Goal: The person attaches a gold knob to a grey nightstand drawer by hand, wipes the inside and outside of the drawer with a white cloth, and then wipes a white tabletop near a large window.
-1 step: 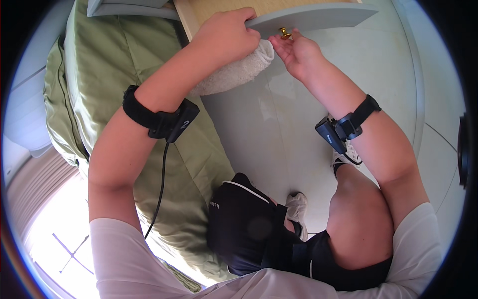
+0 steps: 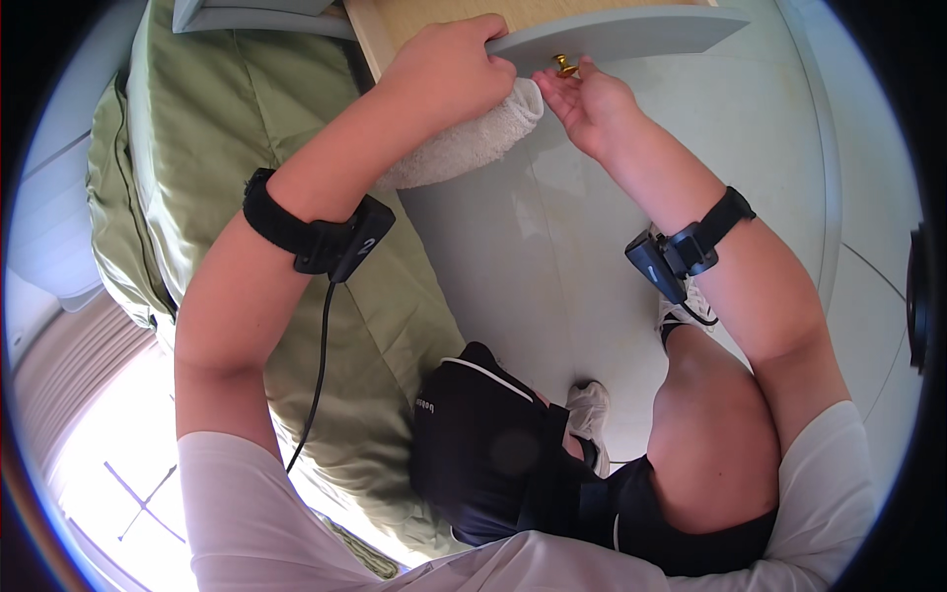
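At the top of the head view, a grey drawer front belongs to a pulled-out drawer with a light wooden inside. My left hand is closed at the left end of this front, its fingers curled by the edge. A whitish, fluffy towel is bunched in and below that hand; how the fingers grip it is hidden. On the drawer front sits a small gold knob. My right hand is just below the knob, palm up, thumb and fingers apart on either side of it.
To the left, a bed with an olive-green cover runs alongside my legs. Pale floor tiles lie under the drawer and around my shoes. Black straps with small devices circle both forearms, and a cable hangs from the left one.
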### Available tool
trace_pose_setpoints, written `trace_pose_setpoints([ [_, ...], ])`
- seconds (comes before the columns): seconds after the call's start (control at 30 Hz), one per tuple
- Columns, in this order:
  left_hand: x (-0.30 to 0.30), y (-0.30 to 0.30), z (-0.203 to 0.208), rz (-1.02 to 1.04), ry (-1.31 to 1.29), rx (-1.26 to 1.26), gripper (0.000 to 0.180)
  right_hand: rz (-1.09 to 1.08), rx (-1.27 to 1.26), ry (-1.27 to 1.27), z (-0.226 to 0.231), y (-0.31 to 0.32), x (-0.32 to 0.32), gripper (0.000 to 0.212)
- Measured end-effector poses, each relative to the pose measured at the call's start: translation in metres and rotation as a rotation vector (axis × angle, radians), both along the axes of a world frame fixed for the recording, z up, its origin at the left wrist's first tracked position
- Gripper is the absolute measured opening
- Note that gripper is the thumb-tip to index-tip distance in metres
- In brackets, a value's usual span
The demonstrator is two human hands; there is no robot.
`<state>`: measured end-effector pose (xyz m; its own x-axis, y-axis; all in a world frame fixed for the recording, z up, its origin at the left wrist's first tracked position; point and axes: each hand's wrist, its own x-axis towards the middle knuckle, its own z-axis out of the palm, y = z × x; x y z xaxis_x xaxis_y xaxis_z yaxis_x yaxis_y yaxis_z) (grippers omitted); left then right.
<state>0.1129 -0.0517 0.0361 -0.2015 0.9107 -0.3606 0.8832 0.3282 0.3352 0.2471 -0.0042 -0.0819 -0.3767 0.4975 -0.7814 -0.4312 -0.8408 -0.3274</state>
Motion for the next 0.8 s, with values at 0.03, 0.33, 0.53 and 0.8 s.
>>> trace_pose_setpoints([
  [0.03,0.001,0.0,0.0,-0.008,0.006,0.016,0.033,0.013,-0.012,-0.008,-0.001,0.001,0.0,0.037],
  [0.33,0.002,-0.002,0.006,0.011,-0.016,-0.023,0.032,0.144,-0.082,0.03,-0.009,0.004,0.002,0.04],
  [0.53,0.002,-0.005,-0.002,-0.034,0.01,0.012,0.032,0.213,-0.035,-0.055,-0.014,-0.001,0.01,0.037],
  [0.8,0.004,-0.003,-0.003,-0.022,0.025,0.022,0.033,-0.016,-0.017,0.047,0.001,-0.009,0.027,0.032],
])
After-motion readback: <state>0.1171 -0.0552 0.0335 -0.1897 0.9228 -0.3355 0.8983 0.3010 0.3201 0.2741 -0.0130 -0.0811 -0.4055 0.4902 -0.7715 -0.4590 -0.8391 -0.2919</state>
